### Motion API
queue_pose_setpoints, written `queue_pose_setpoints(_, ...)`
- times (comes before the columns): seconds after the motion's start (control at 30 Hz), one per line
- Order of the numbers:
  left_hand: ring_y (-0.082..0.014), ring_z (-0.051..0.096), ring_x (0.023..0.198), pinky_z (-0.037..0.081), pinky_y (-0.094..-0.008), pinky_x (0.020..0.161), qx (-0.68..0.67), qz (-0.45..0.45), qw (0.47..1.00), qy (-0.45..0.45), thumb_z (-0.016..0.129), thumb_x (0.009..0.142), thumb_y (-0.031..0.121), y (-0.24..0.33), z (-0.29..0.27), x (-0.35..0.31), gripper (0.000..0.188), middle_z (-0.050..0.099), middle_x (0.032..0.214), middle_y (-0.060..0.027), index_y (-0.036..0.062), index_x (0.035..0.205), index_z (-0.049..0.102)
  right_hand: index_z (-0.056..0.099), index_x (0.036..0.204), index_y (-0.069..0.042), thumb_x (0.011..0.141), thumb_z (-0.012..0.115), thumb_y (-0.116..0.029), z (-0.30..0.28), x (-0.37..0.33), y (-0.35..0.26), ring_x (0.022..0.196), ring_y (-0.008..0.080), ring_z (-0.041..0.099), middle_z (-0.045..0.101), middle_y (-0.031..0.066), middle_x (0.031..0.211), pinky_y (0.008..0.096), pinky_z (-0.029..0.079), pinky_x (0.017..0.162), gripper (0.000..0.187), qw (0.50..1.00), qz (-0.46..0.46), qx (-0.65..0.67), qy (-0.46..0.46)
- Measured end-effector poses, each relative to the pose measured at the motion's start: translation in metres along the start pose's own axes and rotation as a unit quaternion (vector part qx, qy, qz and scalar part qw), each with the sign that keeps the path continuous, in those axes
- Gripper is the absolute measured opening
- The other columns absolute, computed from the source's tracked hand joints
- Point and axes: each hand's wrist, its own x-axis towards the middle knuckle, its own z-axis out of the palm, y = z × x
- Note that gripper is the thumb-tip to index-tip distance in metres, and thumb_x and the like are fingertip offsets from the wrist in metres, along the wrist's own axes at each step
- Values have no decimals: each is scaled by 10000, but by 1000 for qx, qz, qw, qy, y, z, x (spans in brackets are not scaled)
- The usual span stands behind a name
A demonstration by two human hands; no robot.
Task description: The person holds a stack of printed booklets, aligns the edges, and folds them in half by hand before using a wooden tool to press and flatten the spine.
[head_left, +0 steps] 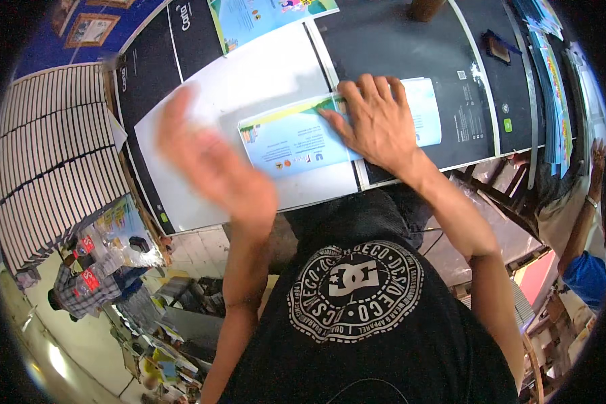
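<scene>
On the blue sheet [296, 138]: my right hand [378, 124], palm down, fingers bent and side by side, thumb spread away from them; it lies over the sheet rather than closed round it, and the undersides of my fingertips are hidden
Left hand [212, 158]: raised near the sheet's left end and badly blurred; I cannot tell whether its fingers are apart or together, and I see nothing held in it
Sheet: in front of me, printed side up with green and yellow along its far edge; its left part lies over the white paper [269, 71], its right end past that, over black
Table [411, 47]: black, crossed by pale strips
Far edge: another blue print [262, 23] toward the left, a brown object [426, 8] further right
Right end: a small dark thing [499, 48] with a brown part, then a stack of prints [552, 101]
Left side: piles [54, 148] with pale and dark bands, a framed picture [89, 30] beyond
Shirt [438, 337]: mine, black, with a round white design
Others: a person in a plaid shirt [91, 293] at lower left, a blue sleeve [589, 276] and bare arm at far right
</scene>
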Motion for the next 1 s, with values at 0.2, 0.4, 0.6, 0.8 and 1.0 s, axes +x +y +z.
queue_pose_setpoints(0.2,-445,346,1411,243,-599,1176,-29,-49,998,-19,412,1068,178,-59,49,-80,406,428,1451,-268,-47,1396,490,616,980,-70,944,627,-501,-6,7,-12,959,300,580,588,129,933,488,415,982,433,1000,-23,-9,12)
queue_pose_setpoints(0.4,-419,288,1475,190,-575,1217,31,-21,992,-119,435,1063,161,-39,56,-65,432,396,1528,-226,-12,1459,433,609,969,-82,924,652,-494,-1,1,-1,949,283,571,567,109,917,480,420,980,417,1000,-6,-4,21)
queue_pose_setpoints(0.6,-356,399,1428,216,-610,1189,69,-8,962,-264,471,1035,157,-8,73,-87,428,466,1494,-199,25,1441,475,594,996,-90,934,622,-371,-3,5,-4,954,301,574,571,112,938,487,411,978,288,998,-18,-22,49)
queue_pose_setpoints(0.8,-350,490,1328,241,-585,1180,63,59,969,-233,533,989,220,-11,82,-98,457,538,1380,-180,62,1416,495,622,1188,-38,879,665,-344,-23,7,-23,1124,369,565,604,159,1175,514,403,1011,437,977,37,181,103)
queue_pose_setpoints(1.0,-376,507,1288,313,-555,1135,59,50,966,-245,593,956,331,1,87,-86,568,508,1413,-174,70,1445,469,649,1221,-62,916,557,-625,-86,-4,-75,1220,382,557,575,203,1348,566,370,1036,647,848,-196,408,276)
